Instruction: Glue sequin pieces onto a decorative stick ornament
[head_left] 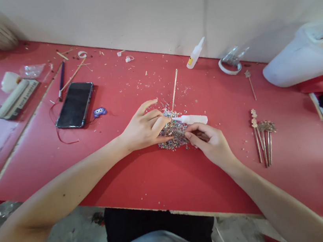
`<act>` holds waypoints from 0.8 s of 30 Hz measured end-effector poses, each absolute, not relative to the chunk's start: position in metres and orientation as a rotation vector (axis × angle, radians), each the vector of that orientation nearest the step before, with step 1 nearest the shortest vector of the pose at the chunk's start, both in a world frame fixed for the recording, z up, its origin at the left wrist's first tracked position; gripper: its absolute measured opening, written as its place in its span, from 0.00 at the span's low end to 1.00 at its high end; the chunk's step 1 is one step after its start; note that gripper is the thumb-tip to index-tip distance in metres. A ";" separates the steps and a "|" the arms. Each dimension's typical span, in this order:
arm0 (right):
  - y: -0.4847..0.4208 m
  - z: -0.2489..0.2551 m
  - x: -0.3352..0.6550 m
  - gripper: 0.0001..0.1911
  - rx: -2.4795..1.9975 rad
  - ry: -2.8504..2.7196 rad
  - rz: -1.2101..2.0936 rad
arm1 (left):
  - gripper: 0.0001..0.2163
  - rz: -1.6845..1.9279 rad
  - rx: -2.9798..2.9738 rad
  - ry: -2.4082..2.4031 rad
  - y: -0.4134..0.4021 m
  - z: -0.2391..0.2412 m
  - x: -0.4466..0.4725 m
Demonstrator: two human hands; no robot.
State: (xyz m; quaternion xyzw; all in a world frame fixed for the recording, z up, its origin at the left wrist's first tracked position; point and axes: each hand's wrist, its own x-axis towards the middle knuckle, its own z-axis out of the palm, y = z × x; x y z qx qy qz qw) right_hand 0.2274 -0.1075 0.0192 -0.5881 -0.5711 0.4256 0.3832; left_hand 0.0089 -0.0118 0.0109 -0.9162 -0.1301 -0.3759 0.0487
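At middle of red bench (157,177), I have both hands at pile of glittery bits (178,136), probably heaped for short reach. Left hand (146,127): fingers narrow near lower end of thin stick (174,91); cannot tell if gripping. Right hand (210,140): fingers narrow at pile's right edge; cannot tell if holding anything. White bottle (194,119) lies at pile's far side, nozzle toward left fingers, likely kept handy. Decorated sticks (265,127) sit well apart, presumably avoiding knocks.
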 end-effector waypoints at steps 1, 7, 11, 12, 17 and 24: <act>-0.107 0.019 0.227 0.13 -1.497 -1.459 1.081 | 0.12 -1.137 -2.796 -0.402 -0.012 0.011 0.009; -0.108 0.019 0.225 0.13 -1.486 -1.423 1.104 | 0.13 -1.149 -2.772 -0.423 -0.012 0.011 0.009; -0.111 0.021 0.221 0.12 -1.469 -1.318 1.193 | 0.14 -1.198 -2.753 -0.444 -0.012 0.011 0.010; -0.112 0.021 0.220 0.12 -1.463 -1.291 1.211 | 0.14 -1.207 -2.756 -0.446 -0.012 0.010 0.010; -0.113 0.018 0.220 0.11 -1.426 -1.169 1.313 | 0.17 -1.227 -2.783 -0.470 -0.013 0.008 0.011; -0.117 0.016 0.221 0.08 -1.362 -1.099 1.282 | 0.18 -1.244 -2.824 -0.525 -0.016 0.008 0.012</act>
